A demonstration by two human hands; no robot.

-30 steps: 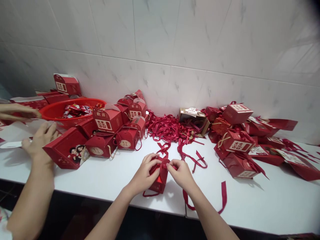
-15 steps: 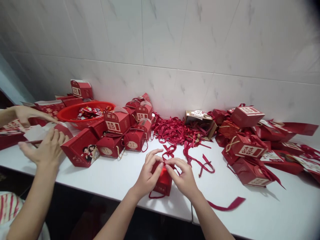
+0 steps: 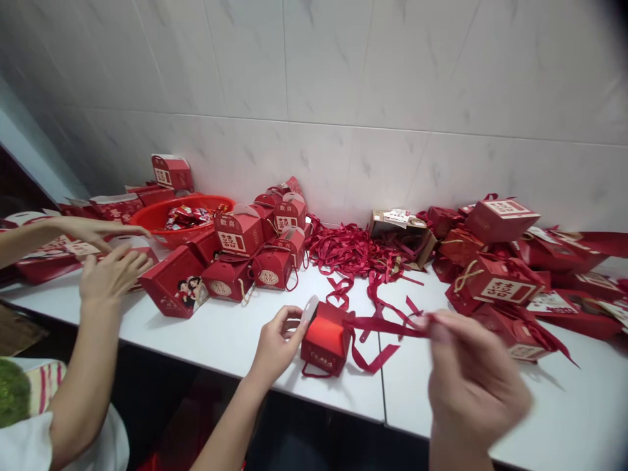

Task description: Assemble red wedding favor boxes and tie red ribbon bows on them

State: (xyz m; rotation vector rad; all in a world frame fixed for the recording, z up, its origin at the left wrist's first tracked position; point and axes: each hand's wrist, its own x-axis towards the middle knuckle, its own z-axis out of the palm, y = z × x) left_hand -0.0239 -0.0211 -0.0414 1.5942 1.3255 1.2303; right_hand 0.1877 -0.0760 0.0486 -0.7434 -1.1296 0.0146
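Note:
A small red gift box stands near the table's front edge, with a pale flap raised on its left and a cord handle hanging at its front. My left hand is closed on the box's left side by that flap. Off to the right, my right hand, blurred, pinches a dark red ribbon. The ribbon runs taut from the box to its fingertips, and a loose tail droops beside the box.
A tangle of red ribbons lies by the wall. Filled-looking red boxes stand left of it, more boxes pile up at right. A red basin holds wrapped sweets. At far left a co-worker's hands handle a box.
My right hand has drawn away from the box to the right, stretching the ribbon out. My left hand has shifted from the box's top to its left side. The view has turned slightly.

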